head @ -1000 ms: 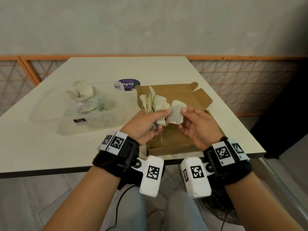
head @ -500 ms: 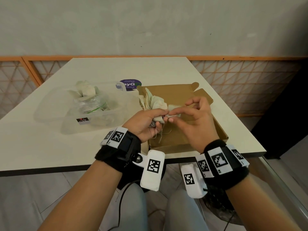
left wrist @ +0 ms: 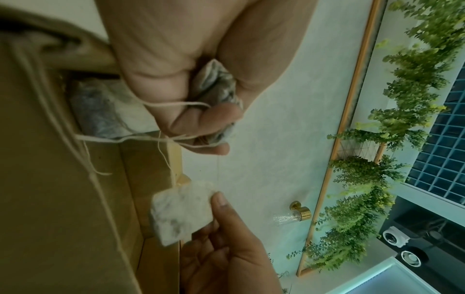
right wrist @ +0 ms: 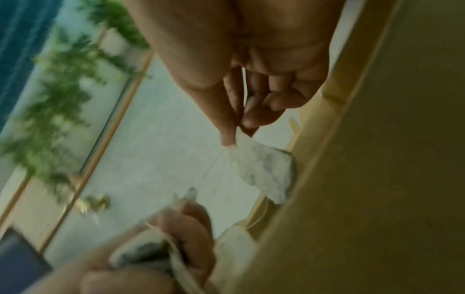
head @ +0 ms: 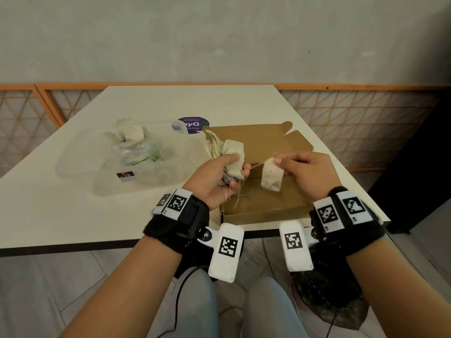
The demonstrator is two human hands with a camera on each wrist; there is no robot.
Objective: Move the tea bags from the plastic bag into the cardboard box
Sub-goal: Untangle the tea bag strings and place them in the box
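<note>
Far left on the table (head: 73,215): clear plastic tub (head: 170,167) holding the crumpled plastic bag (head: 140,154). A few tea bags (head: 131,132) still sit in and on it, untouched.

Centre-left: left hand (head: 214,181) is closed round a bunch of tea bags (head: 233,154), fingers curled tight, strings trailing below the fist. Hand hangs over the near-left corner of the cardboard box (head: 263,206). Bunch unchanged from a second ago.

Centre-right: change here. Half a second back the right hand was at the bunch, fingertips working among the bags. Now the right hand (head: 307,174) has drawn away to the right with a single tea bag (head: 272,178) pinched at its top edge between thumb and forefinger; the bag dangles free over the open box floor. Left wrist view confirms the pinch. A taut string (head: 258,163) runs from that bag back to the left fist, so separation is not complete.

Reading: one bag is singled out and already above its target. My judgement is that the string must slip free of the bunch, or the left hand loosen, before a clean drop. Risk: further pull drags neighbouring bags out with it.

Box floor, where visible, shows no bags lying in it; task looks early, with the bunch and the tub's contents outstanding.
</note>
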